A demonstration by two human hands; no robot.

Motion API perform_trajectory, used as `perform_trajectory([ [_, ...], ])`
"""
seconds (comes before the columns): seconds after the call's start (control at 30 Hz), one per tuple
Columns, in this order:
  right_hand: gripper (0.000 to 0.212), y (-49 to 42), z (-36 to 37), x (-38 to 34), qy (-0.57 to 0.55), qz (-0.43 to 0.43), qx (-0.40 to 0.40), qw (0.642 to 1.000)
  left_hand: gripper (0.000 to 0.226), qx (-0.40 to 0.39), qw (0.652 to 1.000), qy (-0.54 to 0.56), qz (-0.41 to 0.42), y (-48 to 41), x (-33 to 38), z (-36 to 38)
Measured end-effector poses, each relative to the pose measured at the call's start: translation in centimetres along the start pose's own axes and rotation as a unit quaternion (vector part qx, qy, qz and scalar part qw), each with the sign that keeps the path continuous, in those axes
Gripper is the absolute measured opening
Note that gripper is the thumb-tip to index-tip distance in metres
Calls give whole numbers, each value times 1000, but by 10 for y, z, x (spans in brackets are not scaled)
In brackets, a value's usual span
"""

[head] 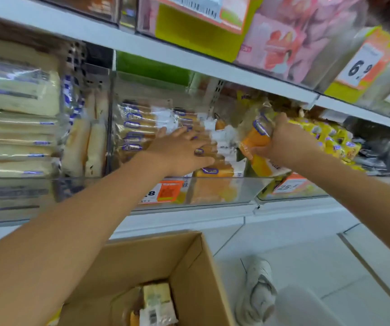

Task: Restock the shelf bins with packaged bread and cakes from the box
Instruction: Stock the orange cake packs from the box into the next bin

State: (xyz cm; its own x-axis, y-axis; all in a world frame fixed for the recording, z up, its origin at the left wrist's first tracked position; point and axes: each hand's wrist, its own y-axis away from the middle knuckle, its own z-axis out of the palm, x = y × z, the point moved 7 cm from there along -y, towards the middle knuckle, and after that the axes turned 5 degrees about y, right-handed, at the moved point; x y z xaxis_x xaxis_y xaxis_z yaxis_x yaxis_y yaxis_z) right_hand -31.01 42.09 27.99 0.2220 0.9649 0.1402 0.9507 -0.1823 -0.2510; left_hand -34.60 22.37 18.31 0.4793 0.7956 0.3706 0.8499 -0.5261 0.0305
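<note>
Both arms are up at the middle shelf [189,216]. The left hand [182,149] lies palm down on the packs [137,128] in the clear bin [212,191], with its fingers straight and spread, pressing on the wrappers. Those packs stand in rows, golden bread inside, blue labels showing.

Over on the bin's right end, the right hand [283,140] has one! Its fingers and thumb are curled round the held pack [255,137], which is orange-gold bread in a clear wrapper with a blue label near the top. The pack is upright, leaning a touch, just beside the left hand's fingertips. Whether its lower end touches the bin floor, I cannot tell, since the other wrappers hide it.

An orange price tag [170,190] sits on the bin's front wall, below the left wrist. In the next bin to the left, pale sandwich packs [17,95] are stacked flat. To the right, past the right hand, there is a heap of yellow packs [330,137]. On the top shelf [142,45], pink boxes [278,48] stand behind a clear front.

Down on the pale tiled floor [306,243], the cardboard box [196,255] stands open under the left forearm. A few boxed packs [156,302] lie at its bottom. A white shoe [257,285] is planted just to the right of the box.
</note>
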Motion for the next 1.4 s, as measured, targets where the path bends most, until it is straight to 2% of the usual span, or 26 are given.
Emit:
perform_trajectory([
  [0.13,75,-24,19,-11,57,17,-74,995,65,15,1000,-23,2,-1,-1,1],
  [0.2,81,-31,31,-19,-25,27,-108,993,66,16,1000,-19,0,-1,-1,0],
  [0.3,73,-31,39,-20,-150,34,-83,985,67,15,1000,-21,0,0,-2,0],
  [0.37,71,-30,30,-11,-125,24,-66,990,67,14,1000,-25,1,-1,-1,1],
  [0.47,76,-31,16,-2,-38,24,-85,995,68,15,1000,-27,-5,-2,-3,1],
  [0.53,71,-34,27,-8,-21,13,-126,992,68,16,999,-28,-5,-2,-3,0],
  [0.63,44,-43,49,-23,-35,-21,-208,977,68,13,1000,-27,-7,1,-2,0],
  [0.7,54,-46,54,-27,-56,-29,-241,968,68,12,1000,-27,-8,2,-1,0],
  [0.73,56,-46,54,-28,-77,-32,-233,969,68,13,1000,-27,-7,2,-1,0],
  [0.8,44,-43,52,-31,-105,-46,-153,982,66,15,1000,-20,-9,2,-1,0],
  [0.87,43,-42,53,-28,-57,-38,-59,996,65,15,1000,-17,-10,2,-1,0],
  [0.9,48,-44,55,-29,-29,-30,-40,998,64,15,1000,-17,-10,2,-1,0],
  [1.07,58,-66,75,-39,46,-9,-121,992,64,12,1000,-7,-13,4,-1,-1],
  [1.17,71,-59,74,-36,-53,1,-183,982,66,14,1000,-9,-12,4,-1,-1],
  [1.2,74,-55,70,-32,-89,-8,-180,980,66,15,1000,-10,-11,4,-1,0],
  [1.3,77,-36,64,-39,-118,-113,-112,980,69,18,1000,-8,-15,2,-2,0],
  [1.4,83,-30,96,-52,-143,-118,-205,961,75,16,999,-21,-22,0,-3,1],
])
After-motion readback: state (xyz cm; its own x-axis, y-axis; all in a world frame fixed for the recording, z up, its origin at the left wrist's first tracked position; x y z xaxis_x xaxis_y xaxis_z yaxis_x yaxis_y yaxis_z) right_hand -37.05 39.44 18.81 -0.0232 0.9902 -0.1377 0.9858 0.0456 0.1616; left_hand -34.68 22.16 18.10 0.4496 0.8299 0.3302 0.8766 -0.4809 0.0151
